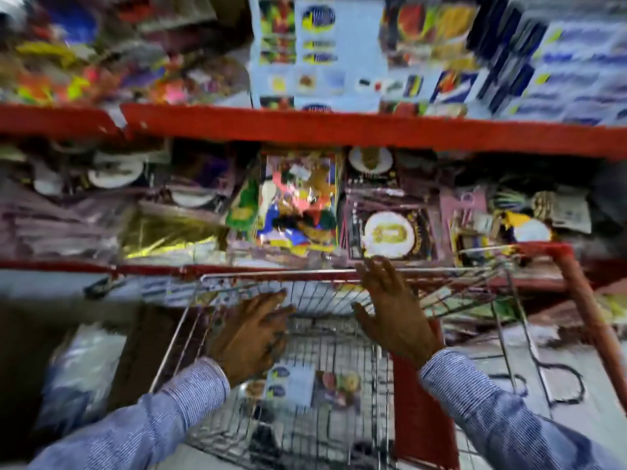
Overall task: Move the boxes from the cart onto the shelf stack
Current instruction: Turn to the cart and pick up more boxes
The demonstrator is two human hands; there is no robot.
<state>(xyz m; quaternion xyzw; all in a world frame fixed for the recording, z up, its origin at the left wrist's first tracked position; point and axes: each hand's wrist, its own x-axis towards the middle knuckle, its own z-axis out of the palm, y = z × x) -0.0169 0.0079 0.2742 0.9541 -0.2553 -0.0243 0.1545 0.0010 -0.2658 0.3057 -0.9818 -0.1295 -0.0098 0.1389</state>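
I'm hovering over the wire shopping cart (pixel 305 351) at the red metal shelves (pixel 339 128).
My left hand (pixel 252 337) and right hand (pixel 393 313) are spreading open-fingered, gripping nothing, above the pale blue box (pixel 291 385).

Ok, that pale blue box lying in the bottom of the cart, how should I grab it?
Come straight down from above, one of the hands on each long side of the box. It lies flat on the cart floor, so only its top and sides are reachable.
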